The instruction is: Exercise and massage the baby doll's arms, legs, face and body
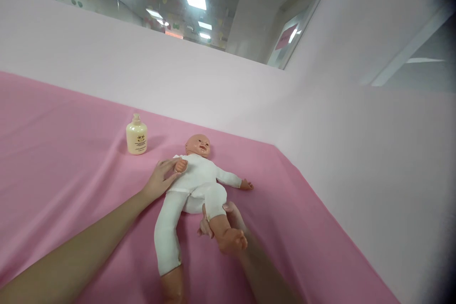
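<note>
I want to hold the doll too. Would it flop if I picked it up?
Probably floppy: the baby doll has a soft-looking cloth body, and the right hand props its bent leg. Head and feet look like hard plastic, so likely stiff.

Doll lies on desk, head far. Bottle stands left of its head. Left hand at its arm, right hand under its leg.

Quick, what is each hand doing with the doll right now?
Left hand: open, fingers resting on the doll at its arm.
Right hand: closed around the doll's bare leg, lifting it.
</note>
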The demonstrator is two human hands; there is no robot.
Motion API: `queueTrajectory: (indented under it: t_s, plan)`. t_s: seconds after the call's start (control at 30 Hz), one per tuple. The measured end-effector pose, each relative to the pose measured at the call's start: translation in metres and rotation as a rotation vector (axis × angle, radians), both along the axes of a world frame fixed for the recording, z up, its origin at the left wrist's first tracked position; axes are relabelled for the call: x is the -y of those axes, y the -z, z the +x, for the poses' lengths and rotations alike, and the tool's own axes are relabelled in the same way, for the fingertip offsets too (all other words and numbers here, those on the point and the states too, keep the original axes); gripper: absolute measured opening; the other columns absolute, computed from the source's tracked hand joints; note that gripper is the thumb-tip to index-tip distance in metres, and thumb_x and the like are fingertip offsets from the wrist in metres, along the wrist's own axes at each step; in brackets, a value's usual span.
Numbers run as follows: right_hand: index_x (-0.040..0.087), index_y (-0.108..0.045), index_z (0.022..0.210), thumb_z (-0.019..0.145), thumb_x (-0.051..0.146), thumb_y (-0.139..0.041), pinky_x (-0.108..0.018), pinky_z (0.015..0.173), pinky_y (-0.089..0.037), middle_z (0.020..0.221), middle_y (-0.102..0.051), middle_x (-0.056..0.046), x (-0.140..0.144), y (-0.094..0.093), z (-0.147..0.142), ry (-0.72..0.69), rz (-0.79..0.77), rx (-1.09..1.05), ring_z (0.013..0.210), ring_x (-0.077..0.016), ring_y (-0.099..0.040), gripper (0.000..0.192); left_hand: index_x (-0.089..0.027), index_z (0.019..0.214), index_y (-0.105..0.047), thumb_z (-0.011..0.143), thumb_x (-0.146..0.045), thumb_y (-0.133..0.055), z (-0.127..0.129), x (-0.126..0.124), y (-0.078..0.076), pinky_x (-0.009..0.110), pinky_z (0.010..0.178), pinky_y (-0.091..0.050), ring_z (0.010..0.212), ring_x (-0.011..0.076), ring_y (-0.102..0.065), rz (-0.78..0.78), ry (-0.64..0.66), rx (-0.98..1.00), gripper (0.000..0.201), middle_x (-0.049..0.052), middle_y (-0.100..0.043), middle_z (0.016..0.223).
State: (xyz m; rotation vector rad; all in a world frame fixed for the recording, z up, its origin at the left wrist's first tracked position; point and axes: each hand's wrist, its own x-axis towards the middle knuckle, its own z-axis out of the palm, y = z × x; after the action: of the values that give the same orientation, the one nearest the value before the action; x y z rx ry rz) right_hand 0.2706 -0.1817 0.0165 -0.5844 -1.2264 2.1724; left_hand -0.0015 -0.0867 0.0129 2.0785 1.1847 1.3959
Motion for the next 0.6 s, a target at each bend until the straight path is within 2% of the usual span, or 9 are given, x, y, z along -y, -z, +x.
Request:
queueTrajectory:
  t_s: [0.1, 0.2, 0.27, 0.47, 0.6]
  plan:
    - [0.017, -0.068, 0.077, 0.069, 0.059, -0.058, -0.041, 0.081, -0.052, 0.060, -0.066, -0.007, -0.002, -0.002, -0.005, 0.090, -0.103, -0.057, 0.060, -0.0197, -0.057, 0.044, -0.027, 0.137, -0.066, 0.095, -0.045, -0.060, 0.000, 0.001, 0.002, 0.051, 0.115, -0.040, 0.127, 0.0293, -0.057, 0.017, 0.075, -0.076, 0.046, 0.008, -0.068, 0.141]
    - [0.014, -0.071, 0.078, 0.068, 0.049, -0.059, -0.038, 0.079, -0.052, 0.066, -0.069, -0.010, -0.001, 0.000, -0.009, 0.210, -0.180, -0.054, 0.066, -0.0214, -0.063, 0.039, -0.027, 0.139, -0.065, 0.094, -0.044, -0.062, -0.001, 0.001, 0.003, 0.052, 0.114, -0.041, 0.127, 0.0292, -0.056, 0.018, 0.082, -0.090, 0.048, 0.008, -0.068, 0.141]
    - [0.012, -0.072, 0.079, 0.066, 0.044, -0.059, -0.036, 0.077, -0.052, 0.068, -0.069, -0.010, 0.000, 0.002, -0.010, 0.236, -0.209, -0.064, 0.069, -0.0217, -0.064, 0.037, -0.027, 0.138, -0.066, 0.094, -0.044, -0.062, -0.001, 0.001, 0.002, 0.052, 0.114, -0.042, 0.127, 0.0292, -0.056, 0.017, 0.077, -0.083, 0.047, 0.008, -0.068, 0.141]
    - [0.013, -0.071, 0.076, 0.060, 0.038, -0.060, -0.037, 0.073, -0.052, 0.069, -0.069, -0.012, 0.011, 0.000, -0.008, 0.123, -0.164, -0.082, 0.074, -0.0269, -0.068, 0.031, -0.024, 0.128, -0.068, 0.094, -0.051, -0.059, 0.000, 0.003, -0.004, 0.052, 0.113, -0.042, 0.125, 0.0309, -0.059, -0.047, -0.036, 0.053, 0.044, 0.010, -0.070, 0.134]
    - [0.017, -0.072, 0.081, 0.055, 0.027, -0.063, -0.040, 0.079, -0.053, 0.073, -0.072, -0.008, 0.018, -0.016, -0.011, -0.045, -0.185, 0.107, 0.084, -0.0304, -0.070, 0.029, -0.020, 0.113, -0.066, 0.094, -0.056, -0.054, -0.001, -0.002, -0.004, 0.047, 0.101, -0.050, 0.109, 0.0291, -0.065, -0.142, -0.100, 0.250, 0.042, 0.011, -0.073, 0.114]
